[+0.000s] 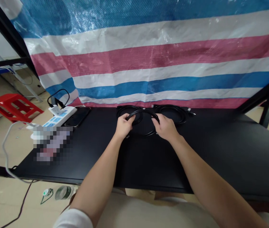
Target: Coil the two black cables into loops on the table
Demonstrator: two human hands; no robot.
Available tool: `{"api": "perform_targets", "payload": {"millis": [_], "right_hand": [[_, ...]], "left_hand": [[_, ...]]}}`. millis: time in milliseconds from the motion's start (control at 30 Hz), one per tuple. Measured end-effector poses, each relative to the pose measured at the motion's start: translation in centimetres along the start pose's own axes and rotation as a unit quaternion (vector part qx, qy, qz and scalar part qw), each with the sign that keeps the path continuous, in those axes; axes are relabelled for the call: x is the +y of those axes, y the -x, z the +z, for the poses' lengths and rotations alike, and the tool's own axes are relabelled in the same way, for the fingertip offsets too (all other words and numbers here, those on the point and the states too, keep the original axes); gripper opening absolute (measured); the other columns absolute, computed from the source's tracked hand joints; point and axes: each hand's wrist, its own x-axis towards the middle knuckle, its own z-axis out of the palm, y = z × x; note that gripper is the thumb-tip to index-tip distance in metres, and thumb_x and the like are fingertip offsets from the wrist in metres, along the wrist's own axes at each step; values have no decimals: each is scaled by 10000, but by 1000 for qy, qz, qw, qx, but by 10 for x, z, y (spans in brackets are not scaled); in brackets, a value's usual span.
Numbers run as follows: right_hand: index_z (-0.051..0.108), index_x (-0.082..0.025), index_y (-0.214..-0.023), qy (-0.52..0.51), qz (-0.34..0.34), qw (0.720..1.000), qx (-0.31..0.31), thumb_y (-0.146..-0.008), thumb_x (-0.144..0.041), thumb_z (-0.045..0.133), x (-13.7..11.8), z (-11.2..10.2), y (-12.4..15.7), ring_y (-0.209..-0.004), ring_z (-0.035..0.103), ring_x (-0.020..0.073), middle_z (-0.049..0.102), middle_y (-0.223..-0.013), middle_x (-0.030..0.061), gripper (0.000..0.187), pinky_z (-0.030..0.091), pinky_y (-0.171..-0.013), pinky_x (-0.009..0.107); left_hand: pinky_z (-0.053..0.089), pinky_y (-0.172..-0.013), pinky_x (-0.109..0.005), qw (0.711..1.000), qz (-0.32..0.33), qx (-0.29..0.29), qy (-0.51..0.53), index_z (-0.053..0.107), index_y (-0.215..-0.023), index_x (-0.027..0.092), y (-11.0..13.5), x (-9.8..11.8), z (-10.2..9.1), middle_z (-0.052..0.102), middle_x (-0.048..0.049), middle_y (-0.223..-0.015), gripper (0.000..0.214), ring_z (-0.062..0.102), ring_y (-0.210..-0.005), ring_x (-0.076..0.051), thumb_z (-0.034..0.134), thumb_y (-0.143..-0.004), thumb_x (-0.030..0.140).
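Observation:
A coiled black cable (142,111) is stretched between my two hands, just above the table's far half. My left hand (124,126) grips the coil's left side with the fingers closed round it. On the right side, my right hand (165,126) pinches the same coil between thumb and fingers. Below each hand a small pale piece shows, perhaps a cable end. Behind my left hand lies another black cable coil (122,109), partly hidden. A further black cable coil (182,117) rests behind my right hand, its plug end pointing right.
On the left of the black table (215,152) stand a white power strip (62,117) with plugs and a dark phone (78,116). A striped plastic sheet (153,57) hangs along the back edge. A red stool (15,106) is on the floor at left.

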Motion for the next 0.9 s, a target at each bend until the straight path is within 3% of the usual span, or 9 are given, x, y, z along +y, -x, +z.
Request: {"api": "perform_targets", "payload": {"millis": [200,367,500,633,800,900], "right_hand": [[608,-193,-864,31,59,996,-51,-894,-426,418,-2,13,-13,-531,595,230,623,-580,78,301,389,-501,304],[616,-179,-745,51,133,982,-128,-863,-281,495,-15,28,-53,-638,646,266,657,-653,138,197,444,-581,328],[657,-170,-749,43,195,958,-205,-865,-248,525,-26,43,-86,-815,674,278,697,-773,162,192,471,-690,320],[697,-127,-784,52,227,939,-252,-828,-225,592,-31,57,-106,-864,679,270,715,-820,175,151,471,-711,284],[719,-54,-886,79,255,915,-302,-828,-161,555,-34,64,-114,-897,685,259,721,-853,195,205,470,-723,247],[702,-38,-1003,106,259,909,-308,-822,-149,543,-37,67,-115,-1006,655,264,707,-986,214,266,468,-781,247]], "left_hand": [[216,-353,-174,990,-68,1,124,457,-677,200,-4,7,-9,282,143,-381,271,265,-311,-28,712,-586,195],[408,-462,-207,988,-18,78,135,537,-901,179,-20,-2,-25,585,45,-643,364,499,-487,-68,672,-570,109],[537,-668,-294,988,33,147,16,573,-1035,179,-31,-15,-33,670,-66,-981,371,646,-799,-163,609,-672,110],[482,-950,-367,963,64,197,-172,600,-1128,166,-29,-19,-36,668,-107,-1124,394,622,-1059,-224,561,-741,106],[393,-1061,-406,919,67,177,-345,617,-1158,133,-22,-18,-33,628,-145,-1232,390,560,-1185,-263,538,-775,133],[341,-1085,-476,893,62,155,-419,646,-1114,152,-18,-18,-27,557,-166,-1326,355,452,-1294,-309,579,-768,189]]}}
